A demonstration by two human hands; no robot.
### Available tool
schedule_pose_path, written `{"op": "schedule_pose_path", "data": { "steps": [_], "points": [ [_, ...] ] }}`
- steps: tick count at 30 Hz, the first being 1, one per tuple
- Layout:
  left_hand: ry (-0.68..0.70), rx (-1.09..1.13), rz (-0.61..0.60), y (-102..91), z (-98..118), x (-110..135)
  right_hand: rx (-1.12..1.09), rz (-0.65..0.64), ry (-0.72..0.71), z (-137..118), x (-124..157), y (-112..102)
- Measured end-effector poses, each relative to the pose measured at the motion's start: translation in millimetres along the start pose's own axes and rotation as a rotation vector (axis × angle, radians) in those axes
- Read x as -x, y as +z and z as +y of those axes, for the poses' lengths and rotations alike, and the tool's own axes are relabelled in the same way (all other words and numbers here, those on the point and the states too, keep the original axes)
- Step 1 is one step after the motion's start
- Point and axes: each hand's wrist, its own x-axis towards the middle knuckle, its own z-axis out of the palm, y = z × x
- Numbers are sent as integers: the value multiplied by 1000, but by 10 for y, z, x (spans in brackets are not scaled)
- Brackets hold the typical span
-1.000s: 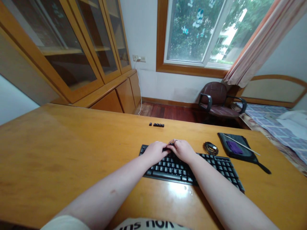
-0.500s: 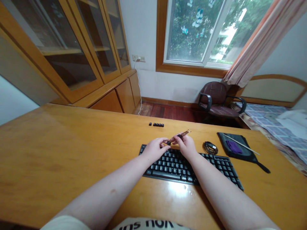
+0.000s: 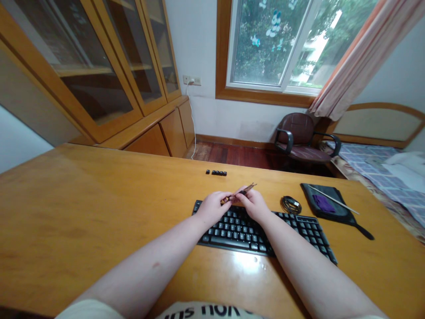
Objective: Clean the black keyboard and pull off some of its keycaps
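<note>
My left hand (image 3: 214, 207) and my right hand (image 3: 255, 204) are close together over the back rows of a black keyboard (image 3: 232, 230), both with bent, closed fingers. Between them runs a thin brown two-tipped tool (image 3: 249, 187), slanting up to the right past my right fingers. A yellowish part of it shows at my left fingertips. Dark bits show against the tool near my right fingers, too small to name. Several loose black keycaps (image 3: 219, 173) stand in a row on the desk beyond my hands.
A coiled black cable (image 3: 291, 205) lies right of my hands. Farther right are a dark pouch (image 3: 343, 218), a purple cloth (image 3: 323, 204) and a thin pale stick (image 3: 347, 206). The desk (image 3: 99, 212) extends left. Behind it stand a glass-door cabinet (image 3: 139, 110) and an office chair (image 3: 295, 133).
My right hand has moved slightly left, closer to my left hand. The tool's tips have shifted left and a little down. The black keycap at my left fingertips is no longer plainly visible.
</note>
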Motion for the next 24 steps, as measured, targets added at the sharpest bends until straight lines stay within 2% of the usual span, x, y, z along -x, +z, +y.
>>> {"op": "schedule_pose_path", "data": {
  "steps": [4,8,14,24],
  "points": [
    [-28,86,25,4,-10,-14,-83,47,27,0,0,13],
    [-74,178,6,27,-55,-25,-337,104,177,-23,-20,22],
    [-92,231,-6,47,-103,-21,-589,87,323,-46,-32,32],
    [-98,195,-40,11,-25,-14,-673,64,419,-28,-30,2]
  ]
}}
